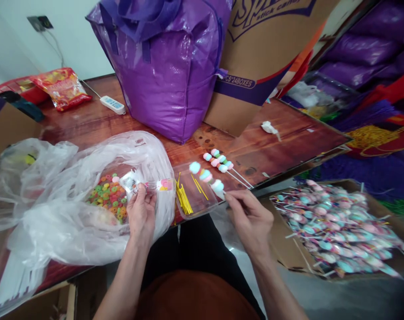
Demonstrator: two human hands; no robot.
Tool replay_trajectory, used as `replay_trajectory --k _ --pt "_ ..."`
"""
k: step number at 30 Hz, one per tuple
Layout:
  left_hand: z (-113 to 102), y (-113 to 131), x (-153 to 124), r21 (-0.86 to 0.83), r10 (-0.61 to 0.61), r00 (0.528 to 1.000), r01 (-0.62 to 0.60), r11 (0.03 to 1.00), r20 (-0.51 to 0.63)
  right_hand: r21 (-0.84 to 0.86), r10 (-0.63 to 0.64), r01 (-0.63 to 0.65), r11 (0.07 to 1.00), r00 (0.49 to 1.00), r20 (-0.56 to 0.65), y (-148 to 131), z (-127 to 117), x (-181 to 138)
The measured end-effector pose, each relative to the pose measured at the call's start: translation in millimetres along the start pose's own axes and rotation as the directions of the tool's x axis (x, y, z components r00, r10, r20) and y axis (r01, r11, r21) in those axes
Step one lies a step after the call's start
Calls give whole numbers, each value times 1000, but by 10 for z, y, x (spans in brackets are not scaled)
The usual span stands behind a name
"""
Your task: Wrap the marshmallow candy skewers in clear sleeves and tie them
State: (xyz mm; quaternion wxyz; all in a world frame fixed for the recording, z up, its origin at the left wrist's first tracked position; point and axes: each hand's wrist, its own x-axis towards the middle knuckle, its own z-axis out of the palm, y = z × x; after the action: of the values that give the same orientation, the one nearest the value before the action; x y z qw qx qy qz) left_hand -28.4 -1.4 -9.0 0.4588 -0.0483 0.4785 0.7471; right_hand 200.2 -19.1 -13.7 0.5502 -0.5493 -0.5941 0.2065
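Note:
My left hand (142, 211) grips a clear printed candy wrapper (163, 185) that stretches to the right over the edge of a white plastic bag (138, 146). Ring-shaped coloured candies (107, 198) lie inside that bag, just left of the hand. Pinched in my right hand (250, 215) is the stick of a marshmallow skewer (206, 176), strung with pastel marshmallows and candy rings, tilted up to the left. Beneath the skewer stands a clear plastic tray (195, 211) with gold twist ties (183, 195). More marshmallow skewers (219, 161) rest on the table behind it.
A purple bag (162, 75) and a cardboard carton (248, 58) stand at the back of the wooden table (295, 126). At lower right, an open box (285, 249) holds many wrapped skewers. A white remote-like controller (112, 105) and a red snack packet (60, 86) lie back left.

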Motion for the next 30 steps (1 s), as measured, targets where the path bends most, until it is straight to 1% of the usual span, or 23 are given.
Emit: replay_trajectory --k 3,7,12,14,16,18,22,27,30 --pt "-13 20 10 2 -10 1000 10 1000 -2 63 -80 74 995 991 106 -153 1 -42" --pt "-55 46 18 11 -12 1000 12 1000 28 65 -172 163 984 969 176 -150 23 -68" --pt "-98 88 10 67 72 988 -82 994 136 -38 -261 281 959 927 270 -87 -15 -33" --pt "-99 109 0 106 103 977 -125 987 188 -33 -276 297 954 918 285 -100 -18 -18" --pt "-92 125 -15 128 125 965 -157 979 231 27 -255 259 965 917 307 -123 5 -18" --pt "-82 129 -35 139 146 958 -184 973 248 82 -212 196 977 925 317 -145 52 -40" --pt "-69 93 -84 185 184 956 -228 956 228 129 -124 88 988 947 296 -167 171 -118" --pt "-69 52 -115 202 222 953 -263 943 206 153 -60 8 988 940 337 -205 243 -165" --pt "-69 58 -103 171 236 952 -270 948 196 152 -54 -3 988 930 363 -245 239 -163"
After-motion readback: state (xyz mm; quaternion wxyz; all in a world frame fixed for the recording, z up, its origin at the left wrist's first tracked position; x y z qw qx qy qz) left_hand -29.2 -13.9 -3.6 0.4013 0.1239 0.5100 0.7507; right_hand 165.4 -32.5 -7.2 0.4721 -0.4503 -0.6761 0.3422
